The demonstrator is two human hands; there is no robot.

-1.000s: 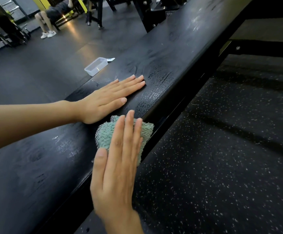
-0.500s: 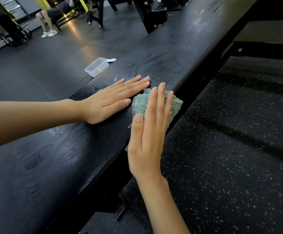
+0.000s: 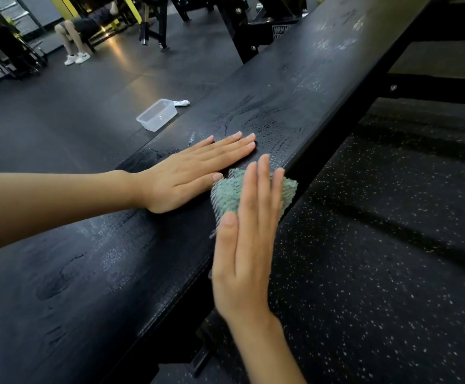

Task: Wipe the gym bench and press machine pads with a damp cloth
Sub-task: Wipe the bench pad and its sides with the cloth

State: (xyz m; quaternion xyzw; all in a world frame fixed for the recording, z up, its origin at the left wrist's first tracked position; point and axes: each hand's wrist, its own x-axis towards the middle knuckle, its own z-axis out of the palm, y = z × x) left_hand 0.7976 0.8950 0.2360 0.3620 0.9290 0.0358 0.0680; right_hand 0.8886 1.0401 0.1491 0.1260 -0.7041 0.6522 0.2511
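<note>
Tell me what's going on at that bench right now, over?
Left hand flat on bench pad, bracing. Right hand pressing green cloth on pad's edge. Pad streaked wet; nothing blocking it.

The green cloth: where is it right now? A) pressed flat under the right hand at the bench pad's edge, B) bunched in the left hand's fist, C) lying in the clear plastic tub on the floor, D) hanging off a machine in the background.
A: the green cloth lies under the flat right hand at the near edge of the bench pad, while the left hand rests bare on the pad.
</note>
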